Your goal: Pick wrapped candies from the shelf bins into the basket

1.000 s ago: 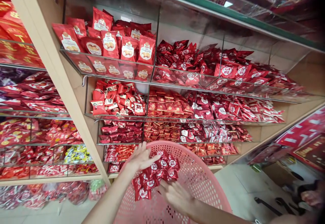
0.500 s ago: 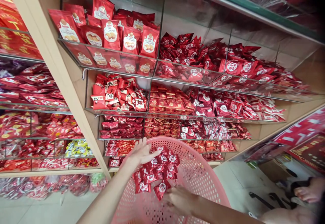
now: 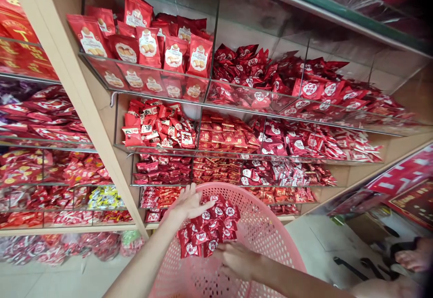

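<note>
A pink plastic basket [image 3: 270,226] with a perforated wall stands before me, its lower part cut off by the frame. My left hand [image 3: 189,205] grips its far left rim, fingers over the edge and thumb stretched inward. Against the inner wall lie small red candy packets [image 3: 203,228] with white round labels, lined up in rough rows. At the near edge of these rows, one candy packet [image 3: 210,246] is pinched by the fingertips of my right hand [image 3: 237,259], which are slightly blurred.
Behind the basket rise wooden shelves with clear-fronted bins [image 3: 203,151] full of red packets. Larger red snack bags [image 3: 148,48] fill the upper left bin. Bagged goods [image 3: 101,244] lie under the left shelf. Someone's foot [image 3: 411,259] shows at the right edge.
My right hand has moved the candy packet slightly left and up, so it now sits against the other packets. The left hand stays on the rim.
</note>
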Demonstrator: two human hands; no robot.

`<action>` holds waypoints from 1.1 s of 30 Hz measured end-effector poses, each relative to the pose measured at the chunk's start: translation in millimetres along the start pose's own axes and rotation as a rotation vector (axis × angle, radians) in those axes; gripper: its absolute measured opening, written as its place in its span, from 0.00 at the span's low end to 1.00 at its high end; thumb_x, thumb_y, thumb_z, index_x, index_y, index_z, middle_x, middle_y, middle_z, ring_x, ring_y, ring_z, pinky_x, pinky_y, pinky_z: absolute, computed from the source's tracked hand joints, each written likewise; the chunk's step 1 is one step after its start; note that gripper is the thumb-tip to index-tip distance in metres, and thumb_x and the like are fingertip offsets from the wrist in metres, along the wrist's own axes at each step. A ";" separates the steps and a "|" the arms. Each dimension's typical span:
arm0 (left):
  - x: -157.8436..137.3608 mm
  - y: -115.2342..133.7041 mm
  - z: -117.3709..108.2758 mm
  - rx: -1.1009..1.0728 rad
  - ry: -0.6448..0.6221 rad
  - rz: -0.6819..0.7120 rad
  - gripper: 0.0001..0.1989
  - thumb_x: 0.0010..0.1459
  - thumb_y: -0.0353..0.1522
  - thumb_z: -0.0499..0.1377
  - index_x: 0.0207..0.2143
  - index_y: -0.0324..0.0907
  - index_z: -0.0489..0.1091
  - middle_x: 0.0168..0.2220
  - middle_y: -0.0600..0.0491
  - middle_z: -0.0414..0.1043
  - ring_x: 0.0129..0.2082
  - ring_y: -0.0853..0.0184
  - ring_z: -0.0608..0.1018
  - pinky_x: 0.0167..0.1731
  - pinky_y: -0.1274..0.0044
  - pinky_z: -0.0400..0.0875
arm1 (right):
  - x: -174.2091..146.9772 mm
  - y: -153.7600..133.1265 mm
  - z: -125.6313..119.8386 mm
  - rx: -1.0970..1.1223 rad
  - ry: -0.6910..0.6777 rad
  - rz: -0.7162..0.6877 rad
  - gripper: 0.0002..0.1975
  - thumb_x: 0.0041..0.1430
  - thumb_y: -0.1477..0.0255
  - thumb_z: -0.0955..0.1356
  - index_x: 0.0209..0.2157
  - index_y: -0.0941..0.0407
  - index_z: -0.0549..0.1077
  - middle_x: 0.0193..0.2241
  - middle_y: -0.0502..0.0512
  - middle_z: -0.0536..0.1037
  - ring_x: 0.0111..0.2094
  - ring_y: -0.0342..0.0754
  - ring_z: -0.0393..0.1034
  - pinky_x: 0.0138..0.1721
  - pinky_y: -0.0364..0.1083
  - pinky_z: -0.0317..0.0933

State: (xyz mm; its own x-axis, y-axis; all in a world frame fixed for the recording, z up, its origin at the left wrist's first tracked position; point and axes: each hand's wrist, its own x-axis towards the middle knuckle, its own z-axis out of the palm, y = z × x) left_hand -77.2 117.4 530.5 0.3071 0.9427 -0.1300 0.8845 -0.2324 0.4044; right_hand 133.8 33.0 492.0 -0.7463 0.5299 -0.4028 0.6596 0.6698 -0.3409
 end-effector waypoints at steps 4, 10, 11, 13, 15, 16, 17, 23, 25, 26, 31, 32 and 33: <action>-1.0 1.1 -2.0 0.006 -0.012 -0.003 0.41 0.48 0.61 0.38 0.40 0.39 0.72 0.53 0.41 0.62 0.55 0.48 0.62 0.54 0.60 0.53 | -2.2 0.0 -2.2 -0.012 0.014 -0.039 0.16 0.54 0.69 0.65 0.46 0.55 0.70 0.43 0.57 0.74 0.42 0.53 0.69 0.45 0.49 0.61; -4.2 5.8 -6.9 0.009 -0.052 -0.027 0.43 0.48 0.61 0.37 0.44 0.38 0.70 0.57 0.39 0.59 0.59 0.46 0.57 0.55 0.59 0.52 | -11.0 -12.7 -86.3 -0.102 0.242 -0.088 0.13 0.62 0.69 0.59 0.39 0.55 0.72 0.35 0.54 0.75 0.35 0.47 0.70 0.35 0.45 0.63; -4.4 6.7 -7.5 0.011 -0.066 -0.041 0.44 0.48 0.62 0.37 0.44 0.37 0.70 0.59 0.38 0.56 0.60 0.44 0.55 0.56 0.58 0.50 | -13.8 -16.1 -111.2 -0.119 0.343 -0.104 0.13 0.63 0.69 0.58 0.40 0.54 0.72 0.35 0.54 0.75 0.35 0.46 0.70 0.36 0.45 0.63; -4.5 8.2 -8.2 0.007 -0.101 -0.074 0.47 0.47 0.63 0.35 0.47 0.34 0.69 0.62 0.35 0.47 0.62 0.42 0.49 0.58 0.57 0.46 | -21.2 -23.2 -164.6 -0.139 0.600 -0.158 0.14 0.64 0.69 0.57 0.43 0.55 0.71 0.38 0.55 0.75 0.38 0.45 0.69 0.40 0.45 0.62; -4.6 9.1 -8.9 -0.005 -0.119 -0.088 0.50 0.46 0.63 0.34 0.48 0.33 0.68 0.64 0.34 0.41 0.63 0.42 0.45 0.60 0.58 0.43 | -30.2 -30.0 -217.5 -0.182 0.834 -0.179 0.15 0.64 0.69 0.57 0.42 0.57 0.72 0.37 0.56 0.75 0.37 0.44 0.69 0.40 0.45 0.62; -4.8 9.2 -9.3 -0.012 -0.121 -0.087 0.50 0.46 0.63 0.34 0.48 0.33 0.68 0.64 0.34 0.39 0.63 0.43 0.45 0.60 0.58 0.42 | -34.6 -33.2 -242.5 -0.214 0.930 -0.182 0.14 0.63 0.70 0.58 0.41 0.57 0.72 0.36 0.56 0.76 0.37 0.44 0.69 0.40 0.45 0.62; -5.2 9.4 -9.9 -0.015 -0.121 -0.085 0.50 0.46 0.63 0.34 0.47 0.32 0.68 0.64 0.33 0.39 0.63 0.44 0.44 0.60 0.59 0.41 | -38.4 -36.0 -266.1 -0.251 1.023 -0.176 0.14 0.63 0.70 0.59 0.40 0.58 0.73 0.35 0.55 0.76 0.36 0.44 0.69 0.39 0.45 0.62; -8.4 11.1 -14.4 -0.041 -0.124 -0.108 0.50 0.45 0.64 0.35 0.49 0.33 0.67 0.65 0.35 0.38 0.64 0.45 0.42 0.61 0.60 0.40 | -33.7 -42.2 -372.7 -0.300 1.322 -0.060 0.10 0.56 0.72 0.62 0.34 0.59 0.74 0.29 0.54 0.76 0.30 0.45 0.68 0.36 0.45 0.60; -8.8 11.7 -14.8 -0.046 -0.130 -0.116 0.50 0.45 0.64 0.35 0.48 0.33 0.68 0.65 0.35 0.37 0.64 0.46 0.41 0.61 0.60 0.39 | -23.5 -42.8 -395.6 -0.276 1.346 0.032 0.10 0.55 0.73 0.61 0.31 0.59 0.74 0.26 0.54 0.75 0.30 0.46 0.69 0.37 0.46 0.60; -8.7 11.7 -14.7 -0.048 -0.135 -0.119 0.50 0.45 0.64 0.35 0.47 0.33 0.68 0.65 0.35 0.36 0.64 0.46 0.41 0.61 0.60 0.39 | -18.1 -43.7 -405.0 -0.262 1.349 0.093 0.10 0.55 0.72 0.61 0.30 0.58 0.73 0.26 0.54 0.75 0.31 0.47 0.69 0.38 0.47 0.60; -8.1 10.8 -13.0 -0.050 -0.125 -0.104 0.49 0.46 0.63 0.36 0.48 0.33 0.67 0.65 0.34 0.36 0.64 0.46 0.41 0.61 0.60 0.38 | 5.7 -53.3 -434.1 -0.141 1.214 0.422 0.17 0.48 0.60 0.67 0.34 0.60 0.71 0.34 0.62 0.74 0.38 0.54 0.69 0.40 0.52 0.62; -8.0 10.4 -12.7 -0.046 -0.117 -0.097 0.48 0.46 0.63 0.36 0.48 0.33 0.67 0.65 0.34 0.37 0.64 0.46 0.41 0.61 0.59 0.39 | 10.2 -55.0 -437.3 -0.119 1.167 0.464 0.20 0.45 0.58 0.69 0.35 0.60 0.70 0.36 0.63 0.73 0.39 0.55 0.69 0.40 0.53 0.63; -7.9 10.0 -12.5 -0.039 -0.110 -0.089 0.47 0.47 0.62 0.36 0.47 0.34 0.68 0.65 0.35 0.38 0.64 0.46 0.42 0.61 0.59 0.39 | 14.8 -56.2 -440.1 -0.102 1.129 0.493 0.23 0.43 0.57 0.70 0.36 0.60 0.70 0.37 0.64 0.73 0.40 0.56 0.69 0.40 0.54 0.63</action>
State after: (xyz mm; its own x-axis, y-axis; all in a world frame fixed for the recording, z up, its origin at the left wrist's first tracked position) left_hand -75.1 110.6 546.9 0.2666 0.9269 -0.2643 0.8962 -0.1374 0.4218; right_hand 46.5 232.1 879.0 -0.1125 0.8548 0.5066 0.9199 0.2824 -0.2722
